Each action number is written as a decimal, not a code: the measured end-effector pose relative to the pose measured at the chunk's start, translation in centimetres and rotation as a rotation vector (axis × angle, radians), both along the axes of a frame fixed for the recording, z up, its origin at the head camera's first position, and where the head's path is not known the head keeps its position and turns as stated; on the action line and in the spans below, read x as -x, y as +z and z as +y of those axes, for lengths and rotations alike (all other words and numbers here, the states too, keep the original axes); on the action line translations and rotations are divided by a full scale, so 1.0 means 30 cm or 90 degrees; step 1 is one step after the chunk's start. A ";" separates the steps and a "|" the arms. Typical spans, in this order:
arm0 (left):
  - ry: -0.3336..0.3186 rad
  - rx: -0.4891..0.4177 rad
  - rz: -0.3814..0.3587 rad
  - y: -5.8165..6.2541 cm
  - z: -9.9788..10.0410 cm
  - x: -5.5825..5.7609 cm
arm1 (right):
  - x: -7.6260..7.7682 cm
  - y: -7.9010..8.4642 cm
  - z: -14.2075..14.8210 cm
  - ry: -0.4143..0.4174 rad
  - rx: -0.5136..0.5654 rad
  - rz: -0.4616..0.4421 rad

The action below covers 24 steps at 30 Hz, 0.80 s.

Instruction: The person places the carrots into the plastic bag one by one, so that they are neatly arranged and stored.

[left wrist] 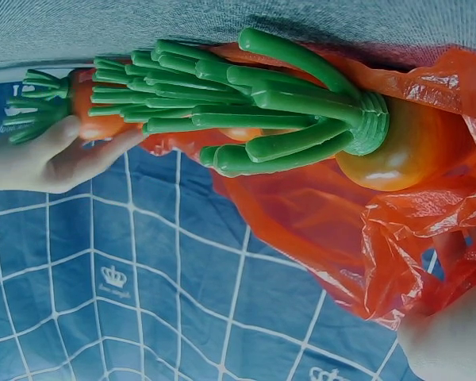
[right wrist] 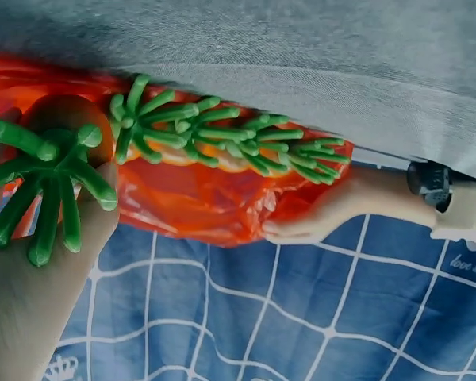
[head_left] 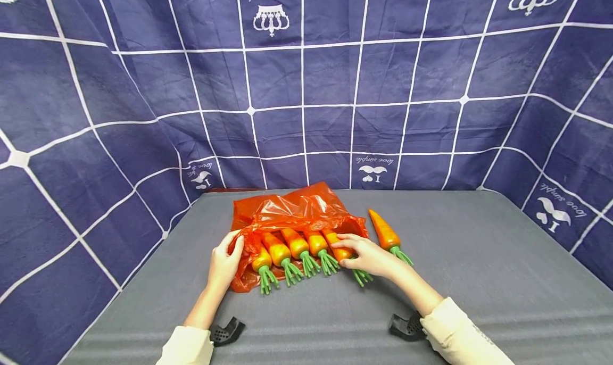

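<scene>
A red plastic bag [head_left: 306, 202] lies spread on the grey table, its mouth toward me. Several toy carrots sit side by side in it, pointed ends inside and green tops [right wrist: 147, 119] sticking out. My left hand [head_left: 225, 261] pinches the bag's left edge between thumb and fingers, beside the leftmost carrot [left wrist: 404, 151]. At the right end of the row, my right hand [head_left: 366, 256] grips an orange carrot [head_left: 341, 252] around its thick end. The tip of that carrot is hidden under the bag, and its green leaves [right wrist: 51, 167] show past the hand in the right wrist view.
One more carrot [head_left: 384, 232] lies on the table [head_left: 460, 237] right of the bag, tip pointing away. A blue cloth [head_left: 325, 77] with white lines hangs behind and along the sides. Black wrist mounts [head_left: 227, 332] sit under both forearms.
</scene>
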<state>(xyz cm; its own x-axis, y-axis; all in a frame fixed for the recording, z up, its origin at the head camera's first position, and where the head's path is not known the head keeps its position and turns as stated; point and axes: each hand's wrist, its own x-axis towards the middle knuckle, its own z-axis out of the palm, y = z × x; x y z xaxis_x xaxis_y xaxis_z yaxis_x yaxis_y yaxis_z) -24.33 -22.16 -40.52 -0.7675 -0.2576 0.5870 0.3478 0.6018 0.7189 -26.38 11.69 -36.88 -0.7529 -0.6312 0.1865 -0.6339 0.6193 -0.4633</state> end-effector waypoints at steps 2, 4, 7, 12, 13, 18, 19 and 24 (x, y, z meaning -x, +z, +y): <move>0.001 0.002 0.001 0.000 0.003 0.000 | 0.014 -0.005 -0.016 -0.008 -0.006 0.002; 0.000 0.002 0.001 0.000 0.005 0.000 | 0.025 -0.008 -0.030 -0.022 -0.006 0.002; -0.002 -0.005 0.001 -0.001 0.005 -0.001 | 0.037 -0.013 -0.050 -0.042 -0.003 0.005; -0.002 -0.013 -0.002 0.001 0.004 -0.004 | 0.045 -0.028 -0.076 -0.064 -0.002 0.022; -0.001 -0.013 -0.003 0.001 0.003 -0.005 | 0.046 -0.031 -0.081 -0.067 -0.001 0.026; 0.007 -0.012 -0.006 0.002 0.002 -0.004 | 0.046 -0.040 -0.106 -0.074 0.007 0.048; 0.008 -0.011 -0.006 0.001 0.002 -0.004 | 0.046 -0.042 -0.110 -0.077 0.008 0.051; 0.014 -0.001 0.001 -0.002 0.005 -0.002 | 0.047 -0.047 -0.127 -0.092 0.012 0.056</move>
